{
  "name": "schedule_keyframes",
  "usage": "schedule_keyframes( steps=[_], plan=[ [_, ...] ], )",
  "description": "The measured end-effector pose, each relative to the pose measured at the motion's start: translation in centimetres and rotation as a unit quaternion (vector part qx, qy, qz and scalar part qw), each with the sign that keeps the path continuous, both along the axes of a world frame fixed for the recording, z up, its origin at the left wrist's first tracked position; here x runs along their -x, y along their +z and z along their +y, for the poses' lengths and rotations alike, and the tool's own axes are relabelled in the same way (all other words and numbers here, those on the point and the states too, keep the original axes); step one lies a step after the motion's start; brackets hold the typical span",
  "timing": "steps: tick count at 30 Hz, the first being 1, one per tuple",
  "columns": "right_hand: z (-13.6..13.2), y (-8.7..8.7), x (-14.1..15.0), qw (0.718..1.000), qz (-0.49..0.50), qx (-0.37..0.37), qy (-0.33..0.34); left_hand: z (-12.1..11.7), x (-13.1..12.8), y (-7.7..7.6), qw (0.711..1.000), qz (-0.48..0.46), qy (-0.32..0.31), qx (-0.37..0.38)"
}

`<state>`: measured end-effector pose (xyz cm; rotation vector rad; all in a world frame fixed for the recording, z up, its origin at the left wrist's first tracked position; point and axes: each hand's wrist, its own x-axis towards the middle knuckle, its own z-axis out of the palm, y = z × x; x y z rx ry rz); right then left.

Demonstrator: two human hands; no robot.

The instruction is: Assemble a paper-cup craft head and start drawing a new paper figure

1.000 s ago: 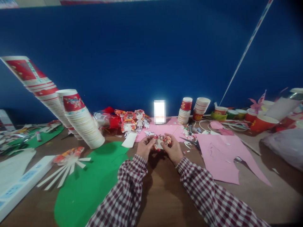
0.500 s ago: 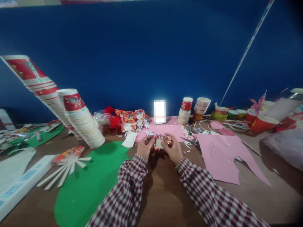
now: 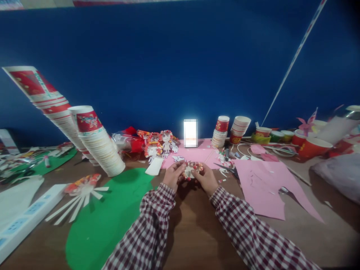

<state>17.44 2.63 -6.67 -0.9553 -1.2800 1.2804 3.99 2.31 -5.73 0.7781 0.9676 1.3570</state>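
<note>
Between both hands, above the brown table, is a small paper cutout [image 3: 189, 171] with a pale middle and a red and orange patterned edge. My left hand [image 3: 173, 174] pinches its left side, and my right hand [image 3: 207, 177] grips its right side with the thumb on its face. Parts of the cutout are hidden under the fingers. Just behind lies a pink sheet [image 3: 194, 154] with small white cutouts on it. Several decorated paper figures [image 3: 160, 144] stand beyond my left hand. Black-handled scissors [image 3: 231, 169] lie to the right of my right hand.
Tall stacks of paper cups [image 3: 98, 144] lean at the left. Shorter cup stacks [image 3: 219, 132] stand at the back. A green sheet [image 3: 112, 213] and a fringed paper piece [image 3: 84, 187] lie left, beside a white power strip [image 3: 30, 213]. Cut pink paper [image 3: 261, 187] lies right.
The fingers of my left hand have shifted slightly on the paper cutout, and its upper edge sits a little differently. Both hands keep hold of it. The surroundings look the same.
</note>
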Motion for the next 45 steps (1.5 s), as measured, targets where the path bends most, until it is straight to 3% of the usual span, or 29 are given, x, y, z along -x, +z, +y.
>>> schedule_keyframes(
  steps=[4, 11, 15, 20, 22, 27, 30, 33, 40, 45],
  plan=[
    [-0.2, -0.1, 0.0, 0.995, -0.055, -0.085, 0.005, -0.1, -0.1, -0.3, 0.997, 0.061, 0.01, -0.036],
    [-0.2, -0.2, 0.1, 0.994, -0.066, -0.082, 0.029, 0.2, -0.2, -0.5, 0.998, 0.04, 0.037, -0.012],
    [-0.3, 0.1, 0.0, 0.995, -0.056, -0.075, 0.041, 0.4, 0.0, -0.7, 1.0, -0.004, 0.015, 0.008],
    [-0.2, 0.1, 0.0, 0.995, -0.032, -0.063, 0.068, 0.3, 0.0, -0.6, 0.995, -0.061, -0.073, 0.012],
    [-0.1, 0.1, -0.1, 0.995, -0.039, -0.056, 0.067, 0.2, 0.0, -0.6, 0.998, -0.024, -0.063, 0.001],
    [-0.2, 0.1, 0.0, 0.996, -0.059, -0.04, 0.053, 0.4, 0.4, -1.0, 0.987, 0.138, 0.032, -0.069],
    [-0.2, 0.2, 0.0, 0.995, -0.064, -0.048, 0.052, 0.6, 0.6, -1.1, 0.966, 0.223, 0.014, -0.128],
    [-0.3, 0.3, 0.0, 0.994, -0.076, -0.063, 0.051, 0.5, 0.7, -1.0, 0.959, 0.249, 0.0, -0.138],
    [-0.4, -0.1, 0.0, 0.99, -0.081, -0.088, 0.067, 0.5, 0.5, -0.8, 0.967, 0.23, 0.034, -0.104],
    [-0.7, 0.0, 0.1, 0.988, -0.103, -0.097, 0.07, 0.4, 0.3, -0.8, 0.994, 0.101, 0.017, -0.034]
  ],
)
